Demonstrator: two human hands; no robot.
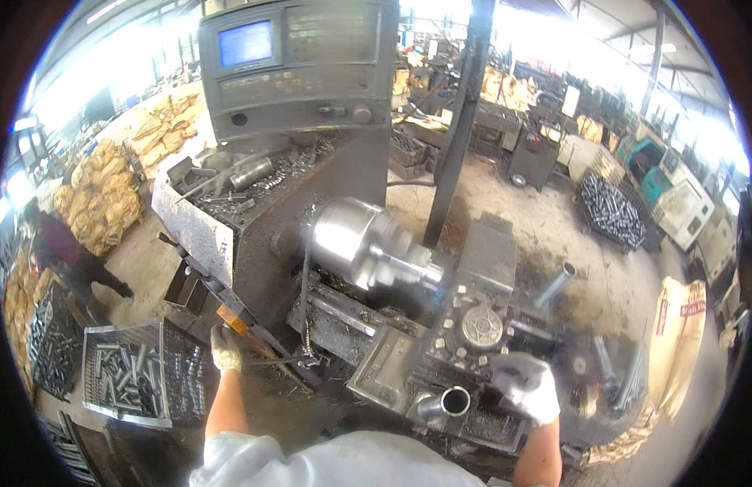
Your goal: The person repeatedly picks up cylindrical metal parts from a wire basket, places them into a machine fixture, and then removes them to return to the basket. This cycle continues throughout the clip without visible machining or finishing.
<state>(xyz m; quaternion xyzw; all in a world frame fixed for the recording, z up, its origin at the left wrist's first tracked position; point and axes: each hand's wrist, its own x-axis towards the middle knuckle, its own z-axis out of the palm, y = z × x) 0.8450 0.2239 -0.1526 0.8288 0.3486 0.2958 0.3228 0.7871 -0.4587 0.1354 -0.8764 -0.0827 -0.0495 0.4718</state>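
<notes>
My left hand [226, 349], in a pale work glove, is closed at the near edge of the lathe. From it a thin dark metal rod [274, 359] reaches right toward the machine bed. An orange block [232, 319] sits just beyond its fingertips. My gloved right hand [528, 388] is curled beside the tool turret [480, 326]; what lies in its fingers is hidden. In the middle, the shiny chuck [343, 239] holds a stepped metal workpiece [421, 272], blurred at its end. A short metal tube [455, 401] stands near my right hand.
A control panel with a lit screen [246, 44] rises behind the chuck. Wire baskets of metal tubes [124, 373] stand at left, where another person [63, 243] is partly visible. Loose parts [252, 174] lie on the headstock. A brown sack [676, 341] is at right.
</notes>
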